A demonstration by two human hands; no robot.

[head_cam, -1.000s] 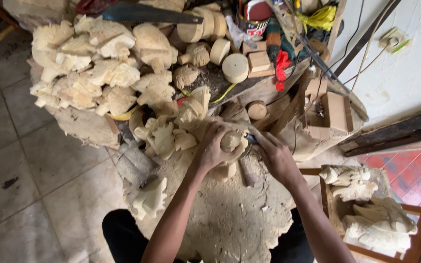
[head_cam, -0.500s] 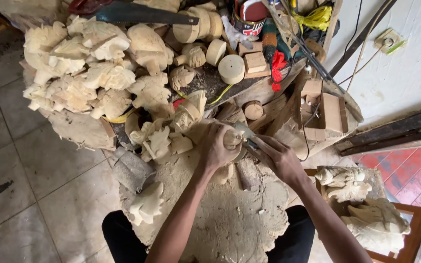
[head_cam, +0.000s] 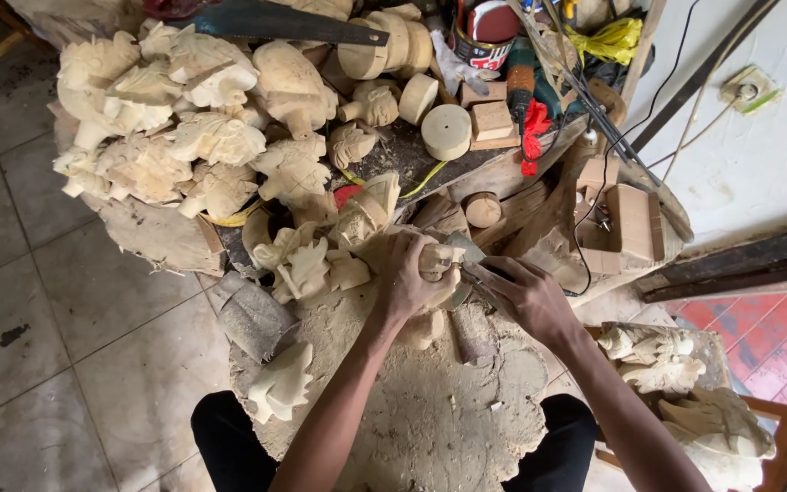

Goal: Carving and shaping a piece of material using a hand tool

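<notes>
My left hand point(head_cam: 412, 284) grips a small pale wooden carving point(head_cam: 439, 259) and presses it down on a sawdust-covered work block point(head_cam: 430, 410). My right hand point(head_cam: 526, 296) is closed on a carving knife point(head_cam: 468, 262). Its blade meets the carving just right of my left hand's fingers. Both forearms reach up from the bottom of the view. Most of the carving is hidden under my left fingers.
Several pale carved wooden figures point(head_cam: 184, 137) are heaped at upper left beside a handsaw point(head_cam: 284, 20). Round wood blanks point(head_cam: 445, 130), small blocks, a tin and cables crowd the top. More carvings point(head_cam: 676, 364) rest on a stool at right. Grey tiled floor point(head_cam: 38, 301) lies left.
Both hands have stayed on the carving with only small shifts. The view has drifted slightly, so the pile of carvings sits a little differently in the picture.
</notes>
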